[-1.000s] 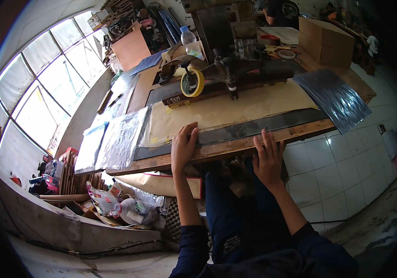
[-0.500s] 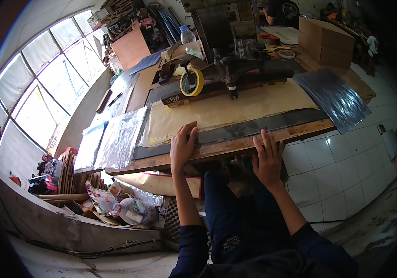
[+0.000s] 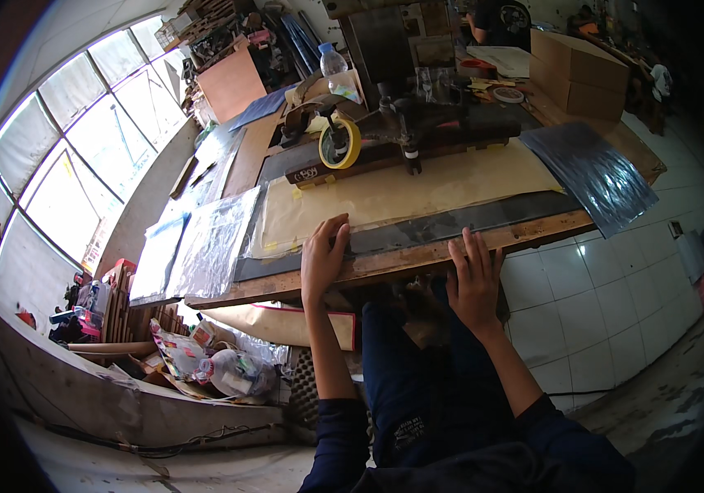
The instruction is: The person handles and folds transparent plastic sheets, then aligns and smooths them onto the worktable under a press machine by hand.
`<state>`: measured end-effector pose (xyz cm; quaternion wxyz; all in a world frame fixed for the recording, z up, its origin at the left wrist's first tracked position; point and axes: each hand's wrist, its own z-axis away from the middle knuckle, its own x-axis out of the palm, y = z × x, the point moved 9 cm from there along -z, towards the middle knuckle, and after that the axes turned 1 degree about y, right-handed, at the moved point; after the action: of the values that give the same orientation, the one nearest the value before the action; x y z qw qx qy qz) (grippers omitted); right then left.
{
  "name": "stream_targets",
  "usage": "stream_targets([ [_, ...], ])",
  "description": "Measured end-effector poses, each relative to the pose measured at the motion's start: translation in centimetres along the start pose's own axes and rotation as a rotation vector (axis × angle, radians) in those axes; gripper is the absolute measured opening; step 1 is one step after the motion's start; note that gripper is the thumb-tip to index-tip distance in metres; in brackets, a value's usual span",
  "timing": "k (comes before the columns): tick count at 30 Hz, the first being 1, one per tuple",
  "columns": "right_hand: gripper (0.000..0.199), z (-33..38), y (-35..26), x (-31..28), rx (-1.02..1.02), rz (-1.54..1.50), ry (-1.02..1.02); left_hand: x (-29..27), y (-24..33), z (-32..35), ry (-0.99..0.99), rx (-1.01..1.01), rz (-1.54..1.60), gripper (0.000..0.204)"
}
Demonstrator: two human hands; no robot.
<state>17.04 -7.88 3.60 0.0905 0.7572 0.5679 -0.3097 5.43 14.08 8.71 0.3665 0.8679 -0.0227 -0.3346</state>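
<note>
My left hand lies flat, fingers spread, on the near edge of a wooden workbench, its fingertips on a dark strip that runs along the bench front. My right hand rests open on the same wooden edge, a little to the right, fingertips pointing at the strip. Behind the strip lies a large tan sheet. Neither hand holds anything.
A yellow tape roll sits on a dark machine at the back of the bench. Clear plastic sheets lie at the left, a dark shiny sheet at the right. Cardboard boxes and a plastic bottle stand farther back. Bags and clutter lie on the floor at left.
</note>
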Motion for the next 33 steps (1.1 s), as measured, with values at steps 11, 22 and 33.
stream_targets([
  [11,0.048,0.1,0.1,0.1,-0.002,0.007,0.005,0.1,0.1,0.1,0.001,-0.008,0.014,0.028],
  [22,0.047,0.1,0.0,0.3,-0.014,0.024,0.017,0.0,-0.4,0.1,0.009,0.007,0.034,0.028],
  [33,0.044,-1.2,-1.1,-1.1,0.038,0.071,0.051,0.0,0.3,0.1,0.014,0.071,-0.037,0.027],
])
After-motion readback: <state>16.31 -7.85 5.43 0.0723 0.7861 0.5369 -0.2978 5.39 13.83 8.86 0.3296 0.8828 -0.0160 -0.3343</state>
